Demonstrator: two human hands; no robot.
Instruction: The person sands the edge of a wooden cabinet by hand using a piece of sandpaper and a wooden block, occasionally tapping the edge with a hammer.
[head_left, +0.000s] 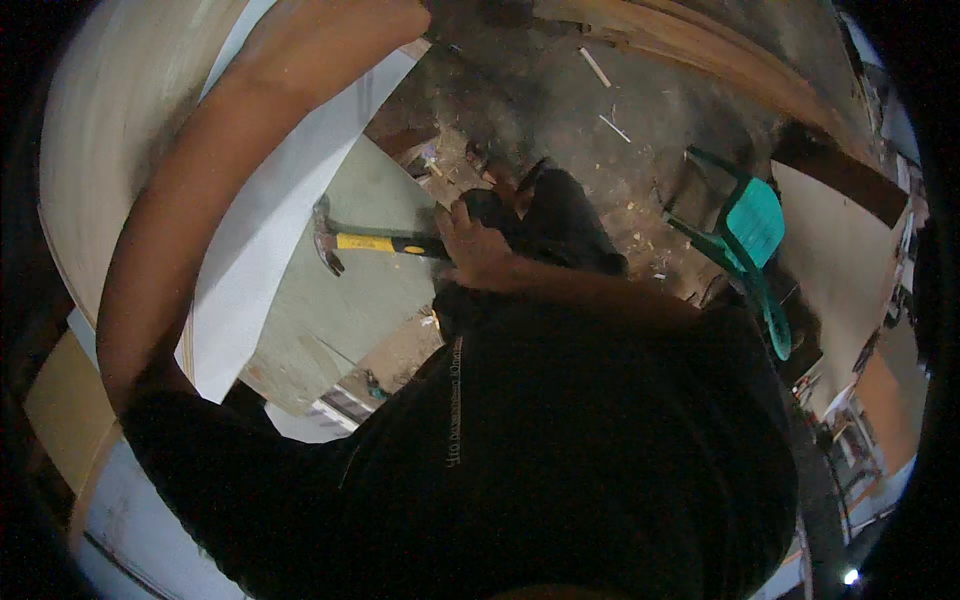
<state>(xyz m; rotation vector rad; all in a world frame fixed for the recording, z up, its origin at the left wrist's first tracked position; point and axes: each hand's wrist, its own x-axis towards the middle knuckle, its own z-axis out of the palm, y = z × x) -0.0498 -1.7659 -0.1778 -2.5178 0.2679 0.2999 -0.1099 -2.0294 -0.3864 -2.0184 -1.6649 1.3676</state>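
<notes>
At the far left stands a pale wood-toned panel [115, 130], and beside it a white panel [255, 265] slants under the person's left arm. That arm bends up over the white panel to the left hand [398, 18], which the upper edge cuts off near the panel's top corner; whether its fingers are wide, narrow or gripping cannot be told. Next comes a grey-green board [350, 200], and over it lies the hammer [385, 244], claw toward the person, yellow and black handle running rightward. Whether the head touches the board is unclear. The handle's end enters the right hand [482, 255], whose fingers appear closed loosely around it, some rather straight. That slack hold could let the handle twist or slip if the hammer were swung. A stray claw might scratch the board or the white panel's face, since both are near the head. If the left hand is steadying the white panel, a lapse there could let it slide. Farther right, wood scraps [595, 67] on the floor [560, 110] could trip a careless step, as could the green chair [755, 222].
</notes>
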